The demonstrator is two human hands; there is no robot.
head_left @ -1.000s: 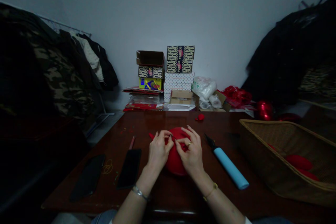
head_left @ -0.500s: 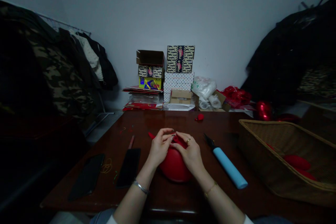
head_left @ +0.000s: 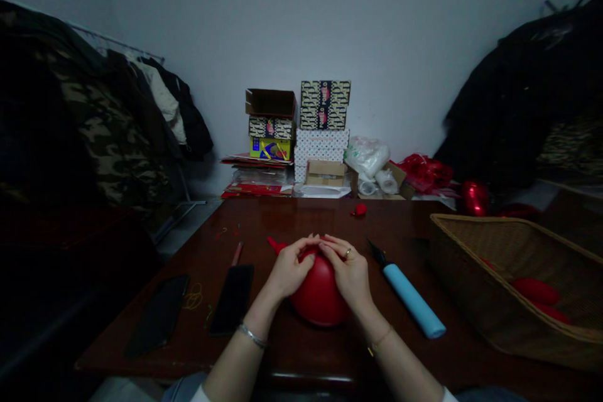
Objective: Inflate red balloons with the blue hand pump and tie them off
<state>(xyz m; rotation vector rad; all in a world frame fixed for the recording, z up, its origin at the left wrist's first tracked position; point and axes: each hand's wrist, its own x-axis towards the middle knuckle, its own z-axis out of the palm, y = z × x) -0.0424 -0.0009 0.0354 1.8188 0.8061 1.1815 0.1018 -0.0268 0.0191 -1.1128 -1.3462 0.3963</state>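
Red balloon [head_left: 320,294]: toward bench [head_left: 287,213] front edge, mid-width; roundish, no clear long axis. Left hand [head_left: 291,269], right hand [head_left: 352,273] equally near, both touching. Bulk lies front-edge side of grip; pinch hidden, closure cannot tell.

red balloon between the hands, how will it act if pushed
The red balloon looks rounded and full, so it is probably light for its size. Its curved sides suggest it would roll on the glossy table. Its taut-looking skin may spring back.
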